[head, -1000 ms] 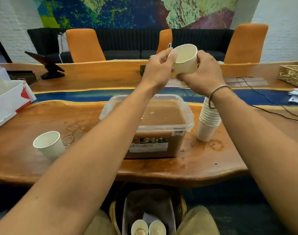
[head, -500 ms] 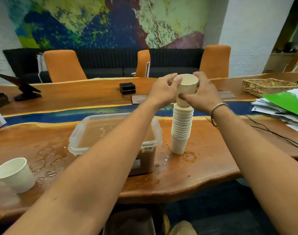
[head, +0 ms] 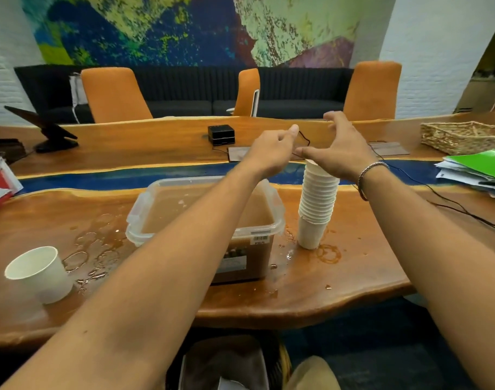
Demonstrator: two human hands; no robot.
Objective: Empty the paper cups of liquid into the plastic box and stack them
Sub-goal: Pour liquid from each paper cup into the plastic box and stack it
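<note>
1. Broadly, a long wooden surface [head: 353, 277] fills the view, with a blue strip running left to right through its middle.
2. Orange chairs [head: 114, 94] stand at its far side.
3. Near the middle sits a clear plastic box [head: 278, 220], lidless and nearly full of brown liquid [head: 184, 209].
4. Just right of the box stands a stack [head: 316, 204] of white paper cups, upright, apart from the box wall.
5. At the far right lie a woven basket [head: 462, 136] and a pile of papers [head: 476, 170].
6. Above the stack's top hovers the right hand [head: 339, 153], fingers spread wide and holding nothing; whether its palm touches the top cup cannot be told.
7. Left of it, over the box's far edge, the left hand [head: 268, 153] hangs with loosely curled fingers and raised thumb, also holding nothing.
8. A single cup [head: 39, 273] stands upright at the near left, well apart from the box; its contents cannot be made out.
9. Puddles [head: 91, 249] wet the surface between that cup and the box.
10. A brown ring [head: 329, 253] marks the wood just beside the stack's base.
11. A metal bracelet [head: 370, 173] circles the right wrist.
</note>
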